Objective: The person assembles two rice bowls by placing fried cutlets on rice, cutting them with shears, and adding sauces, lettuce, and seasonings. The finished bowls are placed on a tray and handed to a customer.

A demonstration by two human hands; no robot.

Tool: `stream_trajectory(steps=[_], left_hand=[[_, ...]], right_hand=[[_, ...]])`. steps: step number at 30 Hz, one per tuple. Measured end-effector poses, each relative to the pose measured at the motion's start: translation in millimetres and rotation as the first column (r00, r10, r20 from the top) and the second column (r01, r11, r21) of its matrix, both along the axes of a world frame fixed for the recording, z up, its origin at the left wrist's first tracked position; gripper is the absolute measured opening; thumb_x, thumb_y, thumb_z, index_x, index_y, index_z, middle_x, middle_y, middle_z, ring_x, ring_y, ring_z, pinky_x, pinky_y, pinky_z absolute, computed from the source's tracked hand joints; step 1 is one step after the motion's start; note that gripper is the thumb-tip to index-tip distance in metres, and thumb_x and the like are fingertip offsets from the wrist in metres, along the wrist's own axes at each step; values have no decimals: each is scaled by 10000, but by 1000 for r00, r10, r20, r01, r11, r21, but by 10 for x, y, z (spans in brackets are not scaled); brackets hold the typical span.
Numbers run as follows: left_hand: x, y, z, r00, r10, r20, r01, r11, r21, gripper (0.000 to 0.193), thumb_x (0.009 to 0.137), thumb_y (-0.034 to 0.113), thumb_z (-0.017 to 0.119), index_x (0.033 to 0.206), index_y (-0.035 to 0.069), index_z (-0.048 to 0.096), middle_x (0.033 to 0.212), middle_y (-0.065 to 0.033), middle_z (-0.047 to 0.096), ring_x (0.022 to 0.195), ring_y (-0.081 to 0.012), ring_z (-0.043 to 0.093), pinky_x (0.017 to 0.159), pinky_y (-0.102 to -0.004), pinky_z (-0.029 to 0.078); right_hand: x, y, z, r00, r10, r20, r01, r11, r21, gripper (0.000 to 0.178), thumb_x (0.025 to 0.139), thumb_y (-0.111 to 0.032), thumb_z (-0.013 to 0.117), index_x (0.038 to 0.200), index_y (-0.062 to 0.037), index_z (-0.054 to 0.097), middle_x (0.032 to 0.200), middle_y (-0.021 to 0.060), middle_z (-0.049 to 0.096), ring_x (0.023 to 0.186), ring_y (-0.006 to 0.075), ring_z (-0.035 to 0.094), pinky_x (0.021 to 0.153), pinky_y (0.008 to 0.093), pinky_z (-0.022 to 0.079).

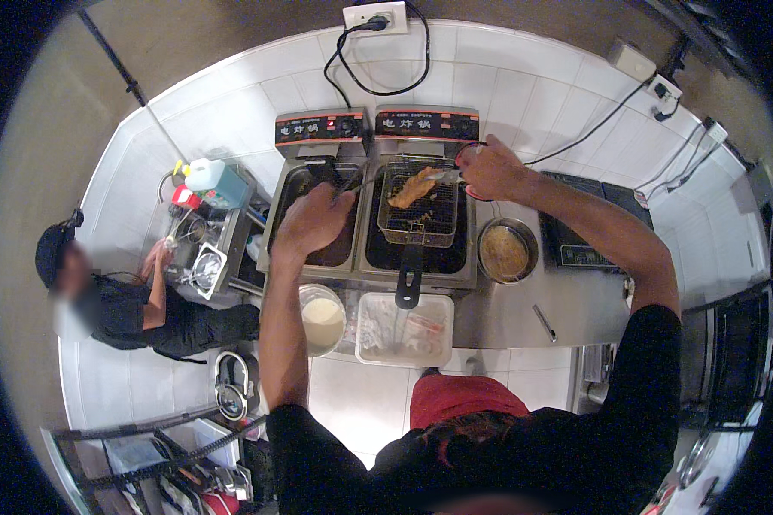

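The fried piece (pixel 414 189) lies in the wire basket (pixel 416 233), which sits over the right fryer (pixel 471 257), its black handle (pixel 410 279) pointing toward the person. The right hand (pixel 492 169) has a firm grip on the red-handled scissors (pixel 447 175), whose blades reach the piece's right end. The left hand (pixel 313 225) is above the left fryer (pixel 318 269), its grip closed round a thin tool, perhaps tongs, mostly hidden by the hand. A bowl (pixel 536 251) with brown contents stands on the desk (pixel 511 309) just right of the right fryer. In front of the fryers are a tub (pixel 322 319) of pale liquid and a clear tray (pixel 361 354).
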State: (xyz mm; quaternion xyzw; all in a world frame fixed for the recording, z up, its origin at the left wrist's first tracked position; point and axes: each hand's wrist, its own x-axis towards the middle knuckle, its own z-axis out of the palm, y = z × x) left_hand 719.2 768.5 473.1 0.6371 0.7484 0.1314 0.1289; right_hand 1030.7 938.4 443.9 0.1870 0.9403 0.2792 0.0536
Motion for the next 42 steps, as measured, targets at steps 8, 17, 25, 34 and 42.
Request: stream_trajectory(steps=[8, 17, 25, 34, 42], left_hand=[[437, -993, 8, 715, 221, 663, -390, 914, 115, 408, 1054, 411, 494, 996, 35, 640, 736, -9, 538, 640, -108, 434, 570, -276, 361], [2718, -1602, -216, 685, -269, 677, 62, 948, 314, 356, 1077, 343, 463, 1025, 33, 632, 686, 42, 448, 584, -45, 372, 513, -229, 316], [6328, -3150, -893, 437, -76, 896, 518, 836, -182, 380, 1050, 418, 432, 1029, 76, 594, 650, 42, 382, 485, -39, 336, 400, -210, 242], [10021, -5866, -1618, 366, -445, 818, 911, 352, -216, 484, 1055, 470, 370, 972, 38, 572, 857, -19, 549, 708, -123, 474, 594, -297, 394], [11965, -7564, -2009, 104, -604, 790, 980, -76, -186, 457, 1047, 432, 429, 968, 12, 592, 701, -29, 493, 669, -150, 478, 632, -337, 393]], right_hand=[[788, -564, 397, 647, -665, -373, 271, 659, -702, 631, 805, -560, 682, 1161, -39, 683, 1066, 190, 717, 998, 379, 689, 882, 475, 551], [2993, -2307, 658, 370, -628, -685, 404, 773, -490, 615, 823, -489, 710, 1191, 4, 674, 1189, 182, 684, 963, 355, 701, 841, 431, 570], [6183, -5837, 285, 92, -661, -745, 846, 447, -292, 544, 829, -505, 701, 1128, -52, 662, 1036, 90, 686, 825, 283, 688, 730, 429, 513], [8525, -9904, -238, -477, -726, -496, 875, -335, -350, 467, 845, -480, 678, 1053, -62, 666, 946, 68, 687, 749, 247, 695, 756, 441, 468], [9986, -12169, -881, -645, -519, -561, 725, -648, -233, 256, 801, -329, 690, 834, -77, 723, 905, 71, 668, 695, 243, 685, 707, 444, 474]])
